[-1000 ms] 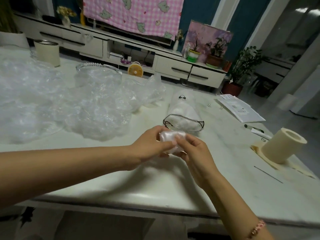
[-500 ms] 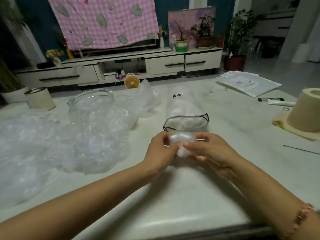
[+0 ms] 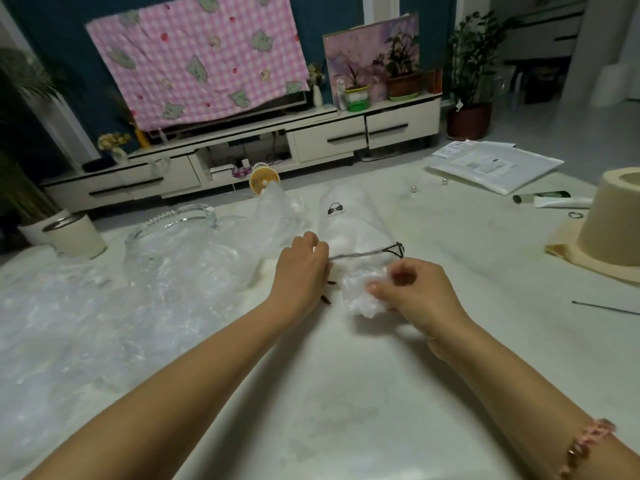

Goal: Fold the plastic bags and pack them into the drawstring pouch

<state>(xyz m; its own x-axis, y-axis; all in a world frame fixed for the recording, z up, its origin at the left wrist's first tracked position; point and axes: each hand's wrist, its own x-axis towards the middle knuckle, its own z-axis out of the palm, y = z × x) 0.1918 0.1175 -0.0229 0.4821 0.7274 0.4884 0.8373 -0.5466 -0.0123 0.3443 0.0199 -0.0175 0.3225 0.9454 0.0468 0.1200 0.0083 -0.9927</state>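
Both forearms are bare and sleeveless, and a pink beaded bracelet (image 3: 585,446) circles the right wrist.

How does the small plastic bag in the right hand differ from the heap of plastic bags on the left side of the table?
The folded bag is a small, tight bundle; the heap is large, loose and crumpled. The folded bag is gripped by the right hand just before the mouth of the drawstring pouch; the heap lies spread on the table, held by no hand. Both are thin, clear-whitish plastic.
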